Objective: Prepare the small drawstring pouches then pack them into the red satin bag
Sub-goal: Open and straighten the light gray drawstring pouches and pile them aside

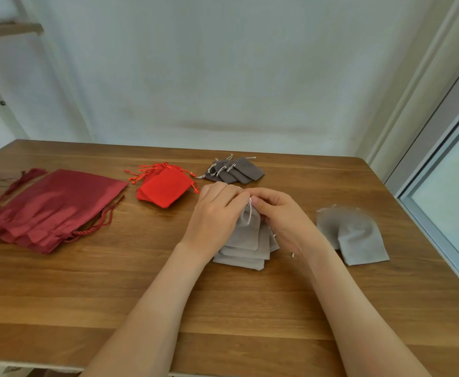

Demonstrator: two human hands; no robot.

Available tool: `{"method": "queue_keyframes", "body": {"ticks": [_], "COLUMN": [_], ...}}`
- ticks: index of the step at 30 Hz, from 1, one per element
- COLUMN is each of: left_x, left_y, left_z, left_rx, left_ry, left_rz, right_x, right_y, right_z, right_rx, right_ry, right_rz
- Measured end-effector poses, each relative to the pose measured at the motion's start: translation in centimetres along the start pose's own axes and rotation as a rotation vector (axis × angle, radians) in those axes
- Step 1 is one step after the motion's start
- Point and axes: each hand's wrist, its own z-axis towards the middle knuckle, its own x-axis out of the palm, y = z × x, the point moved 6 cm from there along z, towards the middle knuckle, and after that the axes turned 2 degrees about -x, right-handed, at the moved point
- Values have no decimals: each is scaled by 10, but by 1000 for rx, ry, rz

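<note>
The left hand (217, 213) and right hand (280, 213) meet over a light grey pouch (246, 229) on top of a stack (239, 258) at mid counter (114, 281); the fingers of both pinch its gathered mouth by the white drawstring (249, 217). The red satin bag (57, 205) lies far left, flat, well apart from the hands

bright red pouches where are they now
In the head view the bright red pouches lie stacked on the table, between the dark red satin bags on the left and the dark grey pouches on the right.
</note>
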Motion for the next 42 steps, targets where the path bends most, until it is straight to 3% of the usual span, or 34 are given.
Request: {"method": "queue_keyframes", "body": {"ticks": [6, 14, 27, 36, 42], "left_x": [-3, -3, 4, 10, 15], "left_y": [-2, 0, 5, 22, 22], "left_z": [0, -3, -2, -9, -17], "left_rx": [-4, -24, -116, -710, -872], "left_ry": [-68, -162, -85, -44, 35], "left_rz": [23, 39, -155, -620, -672], "right_x": [3, 4, 4, -9, -12], "right_y": [2, 2, 1, -8, -15], "right_z": [-2, 0, -1, 2, 1], "right_rx": [21, -1, 33, 66, 95], "right_ry": [44, 81, 58, -114, -257], "right_rz": [204, 299, 397, 471, 477]}}
